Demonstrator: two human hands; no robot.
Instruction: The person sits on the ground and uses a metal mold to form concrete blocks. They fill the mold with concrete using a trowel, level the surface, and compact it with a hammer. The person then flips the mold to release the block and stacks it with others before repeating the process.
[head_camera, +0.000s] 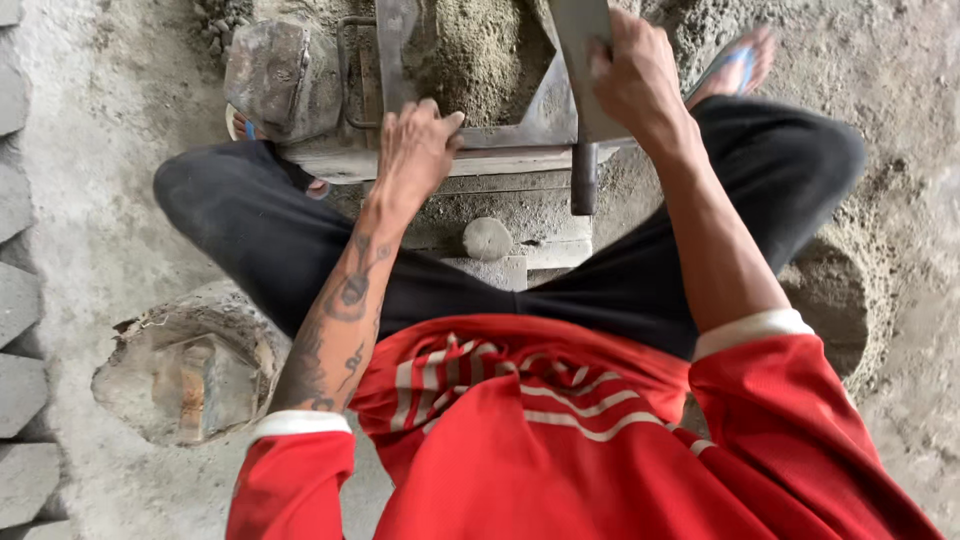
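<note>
Over the sandy metal mould (480, 130), left hand (415, 145) grips its rim, right hand (630, 75) clamps the grey plate (580, 30).

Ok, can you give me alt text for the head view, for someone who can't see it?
A person in a red shirt and black trousers stands over a grey metal mould frame packed with sandy mix. The left hand rests on the frame's edge; the right hand grips a flat metal plate. Grey blocks line the left edge.

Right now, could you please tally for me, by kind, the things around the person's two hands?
Bare hands gripping the press: 2, the left hand and the right hand
Grey metal block press filled with sandy mix: 1
Grey moulded paving blocks at the left edge: 6
Blue sandal: 1
Total: 10
</note>
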